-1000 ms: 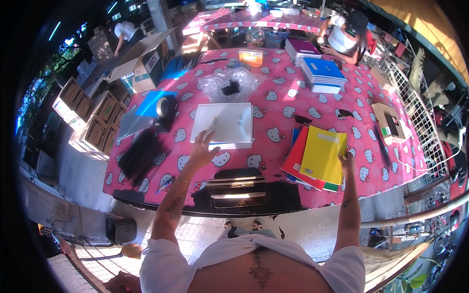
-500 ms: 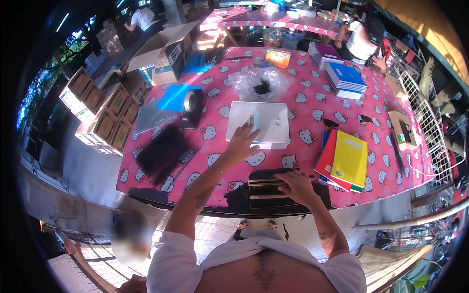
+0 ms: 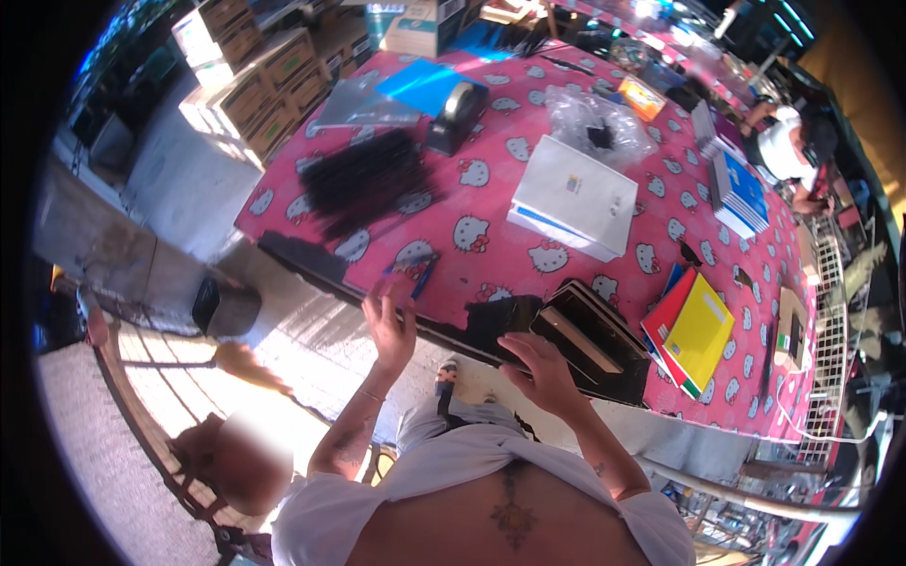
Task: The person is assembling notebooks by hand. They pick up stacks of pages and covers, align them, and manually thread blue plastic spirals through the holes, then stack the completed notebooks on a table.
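Observation:
My left hand (image 3: 391, 325) is at the table's near edge, fingers apart, just beside a small blue-and-red item (image 3: 418, 274) that is too blurred to name. Over the left end of a black open box-like holder (image 3: 604, 302), with a wooden strip (image 3: 578, 341) in it, my right hand (image 3: 540, 366) rests with its fingers stretched out. Beyond the hands lies a stack of white-covered notebooks (image 3: 574, 193), untouched. To the right of the holder are fanned notebooks, a yellow one (image 3: 700, 323) on top of a red one (image 3: 668, 330).
A black bristly bundle (image 3: 368, 179), a tape dispenser (image 3: 458, 115) and blue sheets (image 3: 429, 87) lie at the left. Clear plastic wrap (image 3: 595, 123) and stacked blue notebooks (image 3: 739, 193) sit farther off. Cartons (image 3: 269, 85) stand on the floor. Another person (image 3: 788, 146) is at the far right.
My left hand has left the white notebooks and come back to the near table edge. The right hand stays by the black holder. The whole view has turned and shifted.

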`<state>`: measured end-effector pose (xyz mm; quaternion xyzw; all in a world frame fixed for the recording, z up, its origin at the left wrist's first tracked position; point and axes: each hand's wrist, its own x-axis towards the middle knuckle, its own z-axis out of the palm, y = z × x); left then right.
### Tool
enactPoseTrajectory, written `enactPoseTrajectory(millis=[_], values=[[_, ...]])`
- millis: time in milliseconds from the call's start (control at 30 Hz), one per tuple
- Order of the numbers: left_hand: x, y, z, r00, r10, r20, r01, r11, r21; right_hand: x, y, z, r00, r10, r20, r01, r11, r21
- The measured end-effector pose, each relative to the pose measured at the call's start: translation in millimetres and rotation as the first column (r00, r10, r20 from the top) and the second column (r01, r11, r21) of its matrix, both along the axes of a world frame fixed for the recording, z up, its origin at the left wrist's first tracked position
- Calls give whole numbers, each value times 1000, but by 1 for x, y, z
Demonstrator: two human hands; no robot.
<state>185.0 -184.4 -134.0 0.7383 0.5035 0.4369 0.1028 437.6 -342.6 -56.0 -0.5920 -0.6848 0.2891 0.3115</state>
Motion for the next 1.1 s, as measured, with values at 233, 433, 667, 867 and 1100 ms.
enactPoseTrajectory(millis=[233,433,667,867,1100], values=[[-57,-96,-14,920,386,60,-373,914,-160,-6,131,-82,920,-93,382,-13,963,268],[-35,-210,-55,844,502,189,-385,812,-439,-32,119,-102,720,222,657,-428,888,170],[-35,-177,-40,876,430,217,-315,853,-416,-52,78,-88,537,561,630,-726,688,6],[-74,-166,-109,884,457,94,-346,777,-526,-80,120,-94,779,213,589,-394,898,195],[-73,-300,-277,975,183,-129,-167,212,-963,-121,13,-93,611,682,402,-705,699,-115]])
